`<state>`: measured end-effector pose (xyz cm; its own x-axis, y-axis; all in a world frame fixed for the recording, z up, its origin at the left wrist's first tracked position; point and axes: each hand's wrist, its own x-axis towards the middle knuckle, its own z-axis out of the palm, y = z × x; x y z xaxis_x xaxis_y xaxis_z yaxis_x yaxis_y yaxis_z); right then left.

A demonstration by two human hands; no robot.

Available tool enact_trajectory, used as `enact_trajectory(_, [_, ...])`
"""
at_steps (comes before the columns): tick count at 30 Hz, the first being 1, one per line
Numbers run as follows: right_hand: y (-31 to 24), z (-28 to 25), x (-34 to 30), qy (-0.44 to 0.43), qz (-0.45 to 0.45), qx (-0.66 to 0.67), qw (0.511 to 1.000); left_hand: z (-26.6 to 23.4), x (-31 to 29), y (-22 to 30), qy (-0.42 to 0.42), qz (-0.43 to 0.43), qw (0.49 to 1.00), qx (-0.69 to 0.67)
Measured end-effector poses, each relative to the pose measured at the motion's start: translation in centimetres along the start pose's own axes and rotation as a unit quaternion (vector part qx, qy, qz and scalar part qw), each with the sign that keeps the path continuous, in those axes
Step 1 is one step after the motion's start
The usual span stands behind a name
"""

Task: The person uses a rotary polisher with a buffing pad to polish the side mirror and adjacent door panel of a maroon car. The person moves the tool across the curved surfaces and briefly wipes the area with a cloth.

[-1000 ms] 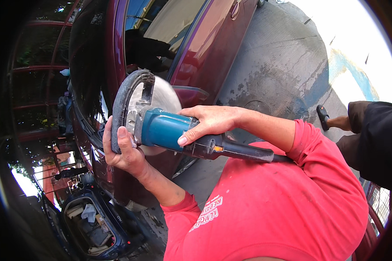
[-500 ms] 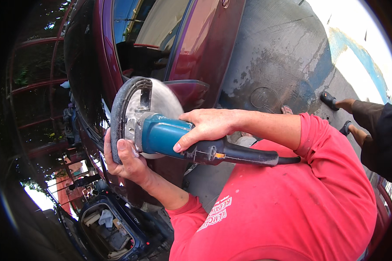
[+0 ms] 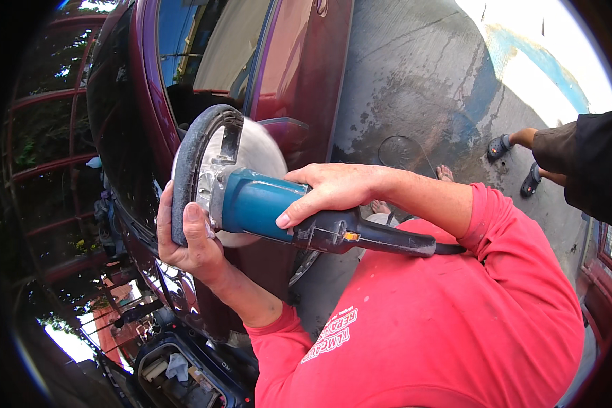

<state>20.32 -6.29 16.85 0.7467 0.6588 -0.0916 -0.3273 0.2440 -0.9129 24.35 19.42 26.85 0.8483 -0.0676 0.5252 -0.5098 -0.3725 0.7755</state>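
Observation:
A teal and black car polisher point(image 3: 258, 204) spans the middle of the view, with a pale round pad point(image 3: 255, 153) at its head, blurred as if spinning. My left hand point(image 3: 194, 241) is closed around the lower part of its curved black loop handle point(image 3: 200, 156), thumb on the near side. My right hand point(image 3: 340, 190) wraps over the teal motor housing from above, its thumb lying along the near side. Beyond the pad is the glossy dark red car body point(image 3: 306, 75). The pad partly hides the car, so whether they touch I cannot tell.
The car's side window point(image 3: 207, 54) and side mirror point(image 3: 285, 132) are just beyond the tool. Another person's legs and clogs point(image 3: 499, 146) stand at right on wet concrete point(image 3: 414, 88). A dark open-framed vehicle panel point(image 3: 183, 340) lies at lower left.
The view has shifted, so the car appears further left. The polisher head sits slightly higher, and the other person's feet appear changed in position. Both hands keep their hold.

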Motion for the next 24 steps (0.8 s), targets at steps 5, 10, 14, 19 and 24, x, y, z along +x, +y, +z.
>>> enact_trajectory(5, [0.3, -2.4, -4.3, 0.002, 0.015, -0.012, 1.0, 4.4, -2.2, 0.7, -0.041, 0.067, 0.997, -0.009])
enact_trajectory(10, [-0.4, -0.6, -0.8, 0.01, 0.012, -0.017, 1.0, 1.7, -0.4, 0.3, 0.02, 0.017, 1.0, -0.008])
enact_trajectory(14, [-1.1, 1.5, 3.7, -0.029, 0.019, -0.008, 0.999, -1.7, 1.6, -0.5, 0.063, -0.021, 0.997, -0.027])
enact_trajectory(19, [-1.6, 2.3, 4.0, -0.008, 0.018, -0.016, 1.0, -2.6, 1.7, -0.4, 0.048, -0.031, 0.998, -0.033])
enact_trajectory(24, [-0.6, 0.2, -1.9, -0.012, 0.016, 0.016, 1.0, 1.2, -1.3, 1.0, 0.006, -0.008, 0.999, -0.04])
